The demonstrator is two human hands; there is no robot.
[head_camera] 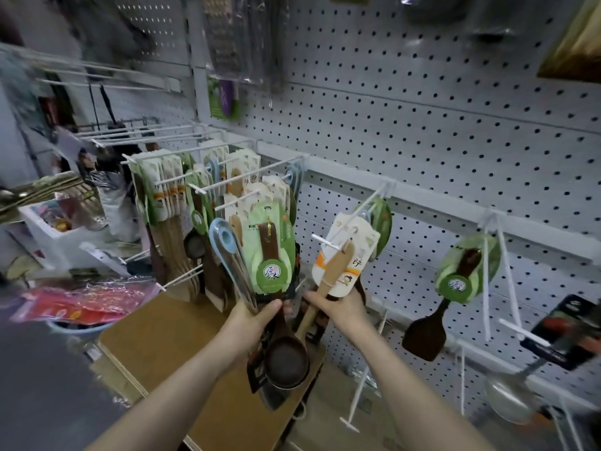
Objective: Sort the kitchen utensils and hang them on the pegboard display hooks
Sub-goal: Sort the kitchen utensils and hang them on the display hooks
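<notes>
My left hand (260, 315) grips a bunch of several packaged utensils (270, 255): dark wooden ladles on green cards and a blue spoon, bowls hanging down below the fist. My right hand (338, 307) holds the handle of a light wooden spatula (335, 265) on a white and orange card. The card's top sits at the tip of a white hook (328, 243) that juts from the pegboard (422, 118). A green-carded item (382, 222) hangs further back on that hook.
More carded spoons crowd the hooks (208, 187) at left. A dark wooden turner on a green card (461, 281) hangs to the right, with a metal ladle (510, 398) lower down. A cardboard box (156, 346) stands below my hands. Bins and bags (65, 229) sit at far left.
</notes>
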